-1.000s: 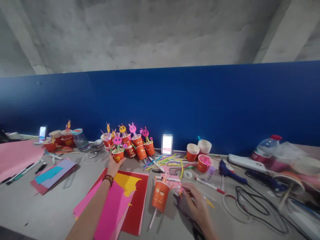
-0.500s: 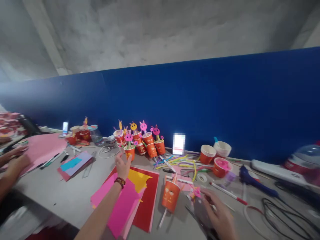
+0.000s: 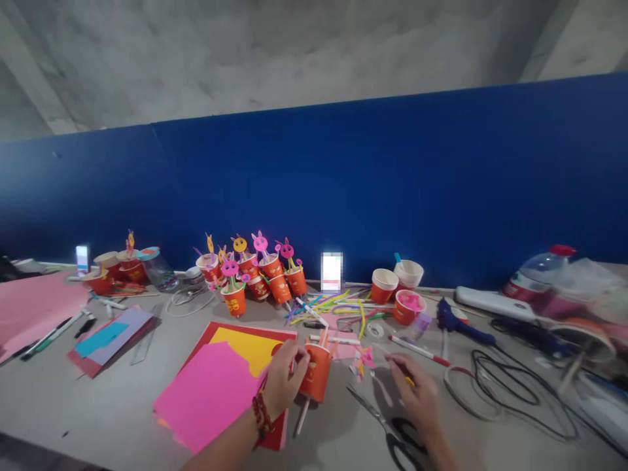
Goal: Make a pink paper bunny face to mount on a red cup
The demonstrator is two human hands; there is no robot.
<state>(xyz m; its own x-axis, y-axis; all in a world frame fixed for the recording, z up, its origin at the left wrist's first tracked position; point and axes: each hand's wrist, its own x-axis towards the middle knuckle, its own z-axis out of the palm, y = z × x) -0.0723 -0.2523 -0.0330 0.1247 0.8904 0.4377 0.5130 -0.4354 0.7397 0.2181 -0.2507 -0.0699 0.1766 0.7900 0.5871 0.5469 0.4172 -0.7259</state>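
Observation:
My left hand (image 3: 285, 374) is closed, its fingertips against or just in front of the left side of an orange-red paper cup (image 3: 318, 376). A white stick runs out below this cup and pale strips rise from its top. Whether the fingers pinch anything is hidden. My right hand (image 3: 416, 392) is curled above the table, with a small yellow bit showing at its fingers that I cannot make out. Black-handled scissors (image 3: 380, 418) lie open just left of it. Pink and yellow paper scraps (image 3: 364, 361) lie between the two hands.
Colored paper sheets (image 3: 206, 392) lie left. Behind stand several cups with bunny-faced figures (image 3: 260, 243), pipe cleaners (image 3: 343, 304), a lit phone (image 3: 332, 271) and stacked paper cups (image 3: 384, 286). On the right are a blue glue gun (image 3: 464, 325), looped black cables (image 3: 515, 392) and a bottle (image 3: 540, 271).
My left hand has moved from the bunny cup at the back down to the lone orange-red cup. My right hand has drawn away from the scraps and scissors. The view has shifted right.

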